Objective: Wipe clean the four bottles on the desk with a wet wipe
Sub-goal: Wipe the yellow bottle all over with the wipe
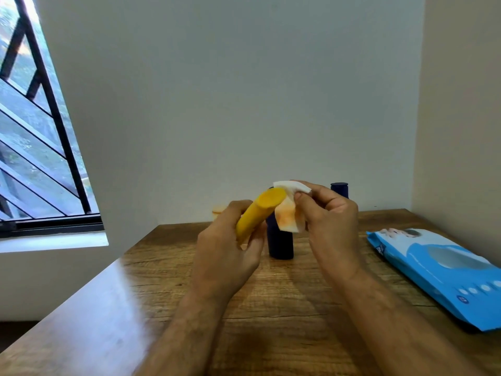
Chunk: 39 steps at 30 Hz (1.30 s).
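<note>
One yellow bottle [259,213] gripped by left hand [227,251] | wet wipe [290,210] pinched by right hand [330,221], pressed at its end | next: rotation needed | fourth bottle possibly hidden.

Pale walls [230,90] meet in a corner behind a wooden desk [271,308]; barred window [35,131] at left.

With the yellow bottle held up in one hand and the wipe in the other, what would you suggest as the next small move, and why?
Probably bring the wet wipe back onto the yellow bottle and rub along its side. The left hand grips the bottle tilted above the desk, while the right hand pinches the orange-stained wipe just beside its end.
</note>
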Each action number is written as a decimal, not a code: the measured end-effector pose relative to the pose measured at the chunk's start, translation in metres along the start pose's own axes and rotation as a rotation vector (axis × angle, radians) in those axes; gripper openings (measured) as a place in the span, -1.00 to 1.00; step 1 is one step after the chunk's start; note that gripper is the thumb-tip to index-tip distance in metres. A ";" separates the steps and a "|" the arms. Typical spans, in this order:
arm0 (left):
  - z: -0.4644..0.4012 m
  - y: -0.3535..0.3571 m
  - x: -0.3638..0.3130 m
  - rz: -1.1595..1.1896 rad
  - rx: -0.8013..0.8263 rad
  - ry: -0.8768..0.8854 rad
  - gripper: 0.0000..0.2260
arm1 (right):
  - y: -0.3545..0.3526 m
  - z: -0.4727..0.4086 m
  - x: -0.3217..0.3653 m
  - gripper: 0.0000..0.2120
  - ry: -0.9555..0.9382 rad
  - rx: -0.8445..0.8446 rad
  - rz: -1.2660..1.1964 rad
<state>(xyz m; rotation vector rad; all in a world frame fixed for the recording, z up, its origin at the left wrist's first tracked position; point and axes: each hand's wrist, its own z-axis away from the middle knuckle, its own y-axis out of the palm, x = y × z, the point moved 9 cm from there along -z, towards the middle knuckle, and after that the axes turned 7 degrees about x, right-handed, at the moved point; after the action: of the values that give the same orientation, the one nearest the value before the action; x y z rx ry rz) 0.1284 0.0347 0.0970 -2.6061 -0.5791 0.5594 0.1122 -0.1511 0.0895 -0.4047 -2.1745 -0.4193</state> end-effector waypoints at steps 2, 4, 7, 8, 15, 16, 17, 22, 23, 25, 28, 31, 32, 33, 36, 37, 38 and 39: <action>0.001 0.003 0.002 -0.101 0.028 -0.032 -0.64 | -0.003 0.002 0.008 -0.84 -0.054 -0.021 0.017; 0.000 0.004 0.008 -0.178 0.032 -0.078 -0.58 | -0.002 0.005 0.020 -0.82 -0.151 -0.005 0.079; -0.001 0.008 0.017 -0.213 0.064 -0.148 -0.52 | 0.015 0.016 0.030 -0.82 -0.291 0.091 0.218; -0.001 0.008 0.019 -0.224 0.076 -0.160 -0.51 | 0.019 0.019 0.031 -0.80 -0.336 0.106 0.264; 0.000 0.012 0.022 -0.189 0.104 -0.221 -0.54 | 0.033 0.039 0.062 -0.74 -0.730 0.139 0.552; 0.001 0.013 0.021 -0.167 0.103 -0.222 -0.55 | 0.034 0.042 0.065 -0.74 -0.760 0.137 0.555; 0.001 0.013 0.021 -0.150 0.100 -0.223 -0.56 | 0.035 0.043 0.067 -0.74 -0.777 0.135 0.556; 0.002 0.016 0.020 -0.122 0.090 -0.248 -0.59 | 0.027 0.033 0.060 -0.77 -0.658 0.073 0.536; 0.002 0.017 0.020 -0.110 0.084 -0.255 -0.60 | 0.021 0.030 0.057 -0.75 -0.613 0.026 0.500; 0.001 0.018 0.016 -0.104 0.090 -0.254 -0.64 | 0.012 0.026 0.055 -0.74 -0.552 -0.033 0.436; 0.001 0.018 0.013 -0.126 0.114 -0.239 -0.64 | 0.021 0.026 0.053 -0.71 -0.552 0.080 0.442; 0.003 0.015 0.022 -0.161 0.111 -0.259 -0.62 | 0.036 0.033 0.050 -0.75 -0.588 0.195 0.451; 0.003 0.014 0.025 -0.173 0.112 -0.271 -0.64 | 0.039 0.035 0.050 -0.75 -0.595 0.218 0.443; 0.004 0.014 0.029 -0.176 0.111 -0.286 -0.65 | 0.041 0.037 0.050 -0.75 -0.599 0.239 0.427; 0.005 0.013 0.034 -0.158 0.087 -0.321 -0.64 | 0.039 0.035 0.049 -0.79 -0.546 0.256 0.316; 0.005 0.013 0.034 -0.149 0.083 -0.326 -0.64 | 0.036 0.033 0.048 -0.81 -0.510 0.233 0.272; 0.004 0.013 0.034 -0.141 0.082 -0.325 -0.64 | 0.032 0.031 0.048 -0.82 -0.473 0.195 0.232; 0.003 0.014 0.033 -0.133 0.082 -0.318 -0.64 | 0.026 0.028 0.048 -0.82 -0.440 0.142 0.198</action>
<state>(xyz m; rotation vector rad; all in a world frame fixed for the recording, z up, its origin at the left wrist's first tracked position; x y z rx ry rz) 0.1587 0.0391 0.0783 -2.3958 -0.8043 0.9406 0.0768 -0.1090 0.1161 -0.6753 -2.5362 -0.0653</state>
